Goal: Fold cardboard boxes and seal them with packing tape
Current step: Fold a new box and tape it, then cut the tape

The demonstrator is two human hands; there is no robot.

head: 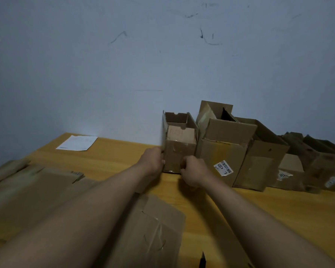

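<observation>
A small open-topped cardboard box [179, 149] stands upright on the yellow wooden table [259, 209] by the wall, its top flaps raised. My left hand [153, 161] grips its left side, fingers wrapped round the near-left edge. Over the box's lower right front corner sits my right hand [192, 172], fingers curled against it where it meets the neighbouring box. The fingertips of both hands are hidden. No tape roll is in sight.
Several erected boxes, one with a white label [223, 168], line the wall to the right. Flat cardboard sheets [33, 192] lie at the left and a flattened box [153, 229] under my forearms. A white paper [76, 143] lies far left. A dark pointed object [202, 261] is at the bottom edge.
</observation>
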